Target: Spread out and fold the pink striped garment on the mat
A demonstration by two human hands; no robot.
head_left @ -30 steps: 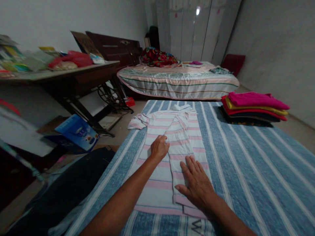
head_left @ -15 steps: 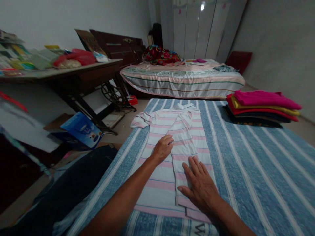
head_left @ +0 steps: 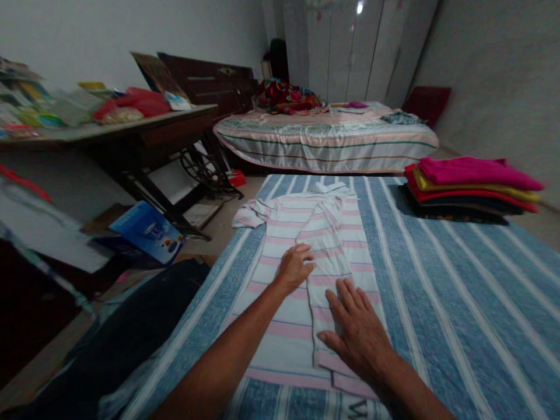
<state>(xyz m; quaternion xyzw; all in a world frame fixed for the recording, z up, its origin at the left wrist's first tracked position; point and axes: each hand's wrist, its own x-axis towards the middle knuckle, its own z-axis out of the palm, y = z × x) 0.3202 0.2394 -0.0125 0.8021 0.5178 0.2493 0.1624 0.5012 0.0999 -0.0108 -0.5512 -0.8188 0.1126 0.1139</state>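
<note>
A white shirt with pink stripes [head_left: 321,239] lies on a blue striped bedspread [head_left: 437,280], its right side folded over the middle and its left sleeve spread toward the bed's edge. My left hand [head_left: 296,265] rests on the shirt's middle, fingers flat on the folded edge. My right hand [head_left: 356,329] lies open and flat on the folded part nearer me.
A stack of folded clothes [head_left: 470,186], magenta on top, sits at the bed's far right. A second bed [head_left: 326,137] stands beyond. A cluttered table [head_left: 114,128] is at the left, with a blue box [head_left: 146,230] on the floor under it.
My left hand has uncurled from a loose grip to lie flat on the shirt. My right hand has stayed in place. The view shifted slightly.
</note>
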